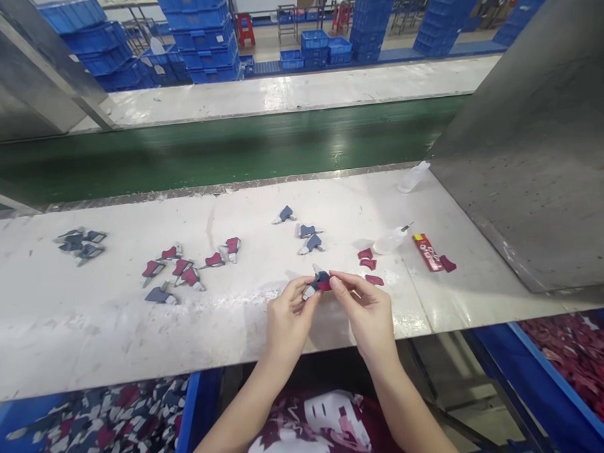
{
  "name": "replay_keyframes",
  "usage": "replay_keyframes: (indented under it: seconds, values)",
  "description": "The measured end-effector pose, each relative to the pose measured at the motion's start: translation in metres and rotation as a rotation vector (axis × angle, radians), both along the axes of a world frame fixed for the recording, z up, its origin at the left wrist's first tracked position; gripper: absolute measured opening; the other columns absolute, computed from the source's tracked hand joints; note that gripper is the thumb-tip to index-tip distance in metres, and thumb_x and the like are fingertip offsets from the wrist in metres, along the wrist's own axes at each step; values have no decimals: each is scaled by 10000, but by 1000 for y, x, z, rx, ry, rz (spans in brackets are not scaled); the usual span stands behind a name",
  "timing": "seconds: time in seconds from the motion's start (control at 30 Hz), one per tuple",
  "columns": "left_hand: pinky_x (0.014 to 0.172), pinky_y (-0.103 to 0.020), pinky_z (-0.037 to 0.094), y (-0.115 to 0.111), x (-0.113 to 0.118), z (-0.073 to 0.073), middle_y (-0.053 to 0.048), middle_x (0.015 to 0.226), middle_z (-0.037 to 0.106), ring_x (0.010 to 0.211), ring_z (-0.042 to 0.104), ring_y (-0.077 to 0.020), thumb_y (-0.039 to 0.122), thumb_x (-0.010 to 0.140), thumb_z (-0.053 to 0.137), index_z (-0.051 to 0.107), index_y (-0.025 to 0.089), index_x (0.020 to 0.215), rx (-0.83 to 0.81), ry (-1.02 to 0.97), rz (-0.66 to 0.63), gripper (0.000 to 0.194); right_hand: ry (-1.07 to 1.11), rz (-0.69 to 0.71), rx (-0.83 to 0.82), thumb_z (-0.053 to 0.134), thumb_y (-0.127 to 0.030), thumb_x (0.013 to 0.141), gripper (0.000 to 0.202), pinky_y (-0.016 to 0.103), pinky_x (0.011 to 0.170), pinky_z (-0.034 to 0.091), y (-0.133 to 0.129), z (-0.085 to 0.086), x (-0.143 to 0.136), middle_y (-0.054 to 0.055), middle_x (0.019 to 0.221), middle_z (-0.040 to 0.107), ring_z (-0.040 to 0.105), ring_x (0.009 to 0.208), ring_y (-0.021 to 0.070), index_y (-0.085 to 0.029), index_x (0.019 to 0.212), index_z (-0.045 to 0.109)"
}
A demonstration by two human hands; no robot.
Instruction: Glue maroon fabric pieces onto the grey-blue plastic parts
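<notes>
Near the front edge of the white table, both hands meet at one small navy-and-grey part (pixel 312 289). My left hand (pixel 289 320) pinches its grey end between thumb and fingers. A dark red piece (pixel 324 285) lies against the part, pinched by my right hand (pixel 370 314); whether it is seated in the part I cannot tell. Just beyond my right hand lie several loose dark red pieces (pixel 368 264). Farther up are several navy-and-grey parts (pixel 309 231). To the left, a group of parts with red faces (pixel 182 267) lies scattered.
A white squeeze bottle (pixel 390 240) with a thin tip, a red box (pixel 427 252) and another clear bottle (pixel 414 177) stand or lie on the right. Blue bins of parts (pixel 192 411) and red pieces (pixel 553 369) sit below the table edge. A metal housing (pixel 533 149) rises at right.
</notes>
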State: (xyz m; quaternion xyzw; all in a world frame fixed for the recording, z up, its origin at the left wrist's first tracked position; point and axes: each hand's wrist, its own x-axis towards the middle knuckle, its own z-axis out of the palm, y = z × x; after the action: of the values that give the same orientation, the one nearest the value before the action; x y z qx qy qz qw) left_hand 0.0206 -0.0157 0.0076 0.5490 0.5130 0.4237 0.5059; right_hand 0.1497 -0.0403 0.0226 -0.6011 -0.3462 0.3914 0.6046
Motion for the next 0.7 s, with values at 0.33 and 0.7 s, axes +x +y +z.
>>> replay_keyframes:
  seconds: [0.33, 0.7]
  values:
    - [874, -336, 650, -5, 0, 10, -61, 1028, 796, 1045, 754, -254, 276, 822, 729, 725, 226, 1020, -33, -71, -33, 204, -40, -67, -19, 811, -418, 770, 249, 299, 692, 545, 0, 2, -5, 33, 798, 724, 666, 743, 169, -194, 849, 737]
    - [853, -295, 649, -6, 3, 31, -79, 957, 813, 920, 784, -231, 253, 801, 775, 767, 153, 928, -108, -274, 44, 162, -532, -171, 264, 742, -254, 866, 23, 291, 604, 474, -10, 0, -10, 19, 820, 660, 582, 758, 151, -232, 862, 736]
